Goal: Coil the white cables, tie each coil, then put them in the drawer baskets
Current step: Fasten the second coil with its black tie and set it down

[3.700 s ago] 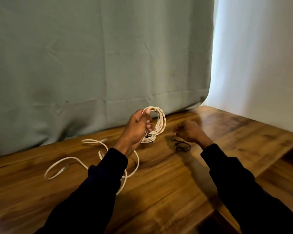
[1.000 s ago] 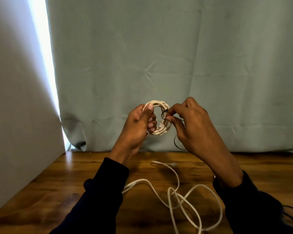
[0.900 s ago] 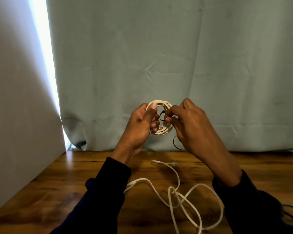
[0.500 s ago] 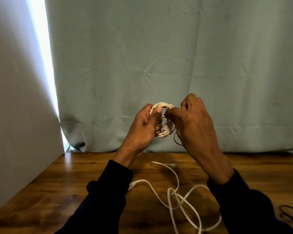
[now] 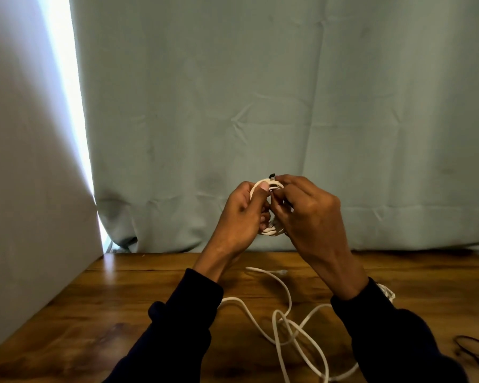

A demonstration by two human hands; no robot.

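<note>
I see no basket, drawer or other container from the head camera, so I cannot say what any holds.

I see two hands raised in front of a grey-green curtain [image 5: 260, 106], above a brown wooden table [image 5: 116, 313]. Between them is a small coil of white cable [image 5: 271, 230]. My left hand [image 5: 244, 217] grips the coil's left side: the thumb lies over the top strands, and the other fingers curl through the middle of the ring from behind. The coil's top arc shows just above that thumb, and its bottom arc shows below the curled fingertips.

My right hand [image 5: 310, 219] is touching the coil's right side, fingers bent inward. Its thumb and forefinger pinch a thin black tie [image 5: 272, 176], whose short end sticks up just above the coil's top edge. How far the tie goes round the strands is hidden by the fingers.

Both arms wear dark sleeves.

On the table below the hands lies a loose white cable [image 5: 282, 319], uncoiled, looping over itself several times. One plug end rests near the curtain, and the loops run toward the lower right under my right sleeve.

Near the right edge of the table lie some thin black ties [image 5: 476, 352], well apart from the hands.

A pale wall panel [image 5: 25, 161] stands at the left, with a bright strip of light beside the curtain.
</note>
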